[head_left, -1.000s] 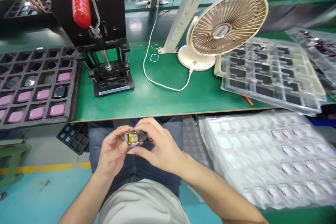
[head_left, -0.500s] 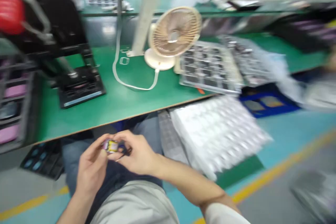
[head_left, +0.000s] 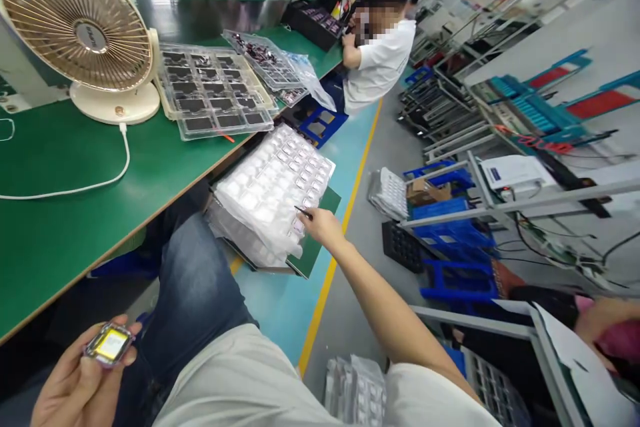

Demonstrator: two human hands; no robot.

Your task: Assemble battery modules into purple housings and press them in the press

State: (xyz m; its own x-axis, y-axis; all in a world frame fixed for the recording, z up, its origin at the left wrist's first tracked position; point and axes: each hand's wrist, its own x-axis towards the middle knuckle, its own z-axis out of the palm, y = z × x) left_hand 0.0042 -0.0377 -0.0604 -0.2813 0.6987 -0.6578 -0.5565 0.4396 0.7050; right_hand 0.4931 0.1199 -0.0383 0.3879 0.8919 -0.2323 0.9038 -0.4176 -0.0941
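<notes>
My left hand (head_left: 75,383) is at the bottom left, over my lap, with its fingers closed on a small square device (head_left: 109,344) that has a yellow centre and a silvery-purple rim. My right hand (head_left: 323,225) is stretched out to the right, pinching thin dark tweezers (head_left: 303,211). The tweezers' tip touches the near edge of a stack of clear blister trays (head_left: 273,190) that stands beside the bench.
A beige desk fan (head_left: 80,27) with a white cable (head_left: 80,187) stands on the green bench (head_left: 45,233). Clear trays with dark parts (head_left: 213,90) lie next to it. Another person (head_left: 377,47) sits farther along the aisle, near blue racks (head_left: 455,267).
The view has swung right. My hands, joined on the small device before, have parted: the left keeps the device, and the right has reached out to the blister trays.
</notes>
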